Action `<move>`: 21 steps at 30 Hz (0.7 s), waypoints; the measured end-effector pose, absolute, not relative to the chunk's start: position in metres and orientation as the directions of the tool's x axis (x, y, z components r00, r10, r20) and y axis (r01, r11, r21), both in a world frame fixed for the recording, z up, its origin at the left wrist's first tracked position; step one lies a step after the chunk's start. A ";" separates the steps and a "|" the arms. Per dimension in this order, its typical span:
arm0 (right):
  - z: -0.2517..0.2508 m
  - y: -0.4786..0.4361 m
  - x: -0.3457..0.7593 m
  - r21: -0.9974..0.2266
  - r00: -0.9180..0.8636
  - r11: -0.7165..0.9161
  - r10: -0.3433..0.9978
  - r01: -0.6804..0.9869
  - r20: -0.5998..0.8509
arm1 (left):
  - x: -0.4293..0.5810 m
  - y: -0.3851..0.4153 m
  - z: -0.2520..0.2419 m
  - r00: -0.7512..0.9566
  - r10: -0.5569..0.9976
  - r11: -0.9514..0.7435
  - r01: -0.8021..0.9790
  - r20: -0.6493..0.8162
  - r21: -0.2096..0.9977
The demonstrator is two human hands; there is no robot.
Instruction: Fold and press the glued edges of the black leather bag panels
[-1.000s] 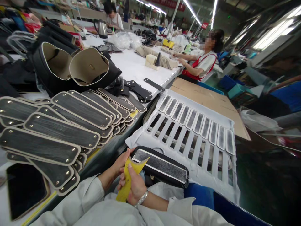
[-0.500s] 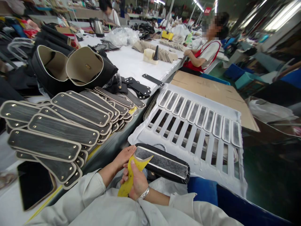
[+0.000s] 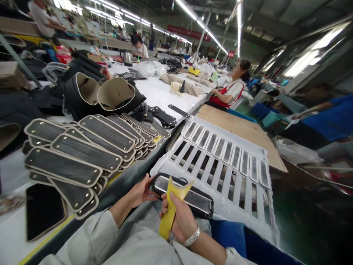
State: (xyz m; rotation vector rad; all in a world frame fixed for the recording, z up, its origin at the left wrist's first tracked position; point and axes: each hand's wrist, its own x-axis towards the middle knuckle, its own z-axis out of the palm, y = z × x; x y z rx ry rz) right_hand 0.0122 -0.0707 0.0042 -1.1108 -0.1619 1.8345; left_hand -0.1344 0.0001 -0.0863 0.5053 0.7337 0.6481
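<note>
workshop [image 3: 275, 25]: left hand [image 3: 140, 192] at black piece [image 3: 200, 200], hold unclear; right hand [image 3: 183, 218], gripping yellow strip [image 3: 169, 218], now farther from left.

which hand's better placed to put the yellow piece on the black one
Likely the right hand: it grips the yellow piece, whose notched end overlaps the black piece in view. The left hand is at that piece's left end.

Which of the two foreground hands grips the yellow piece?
The right hand, wearing a silver bracelet; the left hand is at the left end of the black piece.
</note>
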 end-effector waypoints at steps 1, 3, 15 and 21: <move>0.009 -0.059 0.015 -0.615 -0.081 -0.447 0.845 -0.649 -0.528 | -0.137 -0.001 -0.089 0.566 0.702 0.689 -0.387 -0.432 0.613; 0.014 -0.029 0.015 -0.754 0.022 -0.248 0.944 -0.608 -0.328 | -0.138 -0.003 -0.094 0.520 0.739 0.656 -0.410 -0.428 0.633; -0.032 0.074 -0.027 -0.852 -0.013 -0.175 0.981 -0.494 -0.194 | -0.132 0.014 -0.096 0.385 0.763 0.630 -0.256 -0.520 0.734; -0.033 0.048 -0.031 -0.982 -0.042 -0.037 0.999 -0.187 -0.030 | -0.126 0.017 -0.088 0.336 0.791 0.596 -0.235 -0.511 0.768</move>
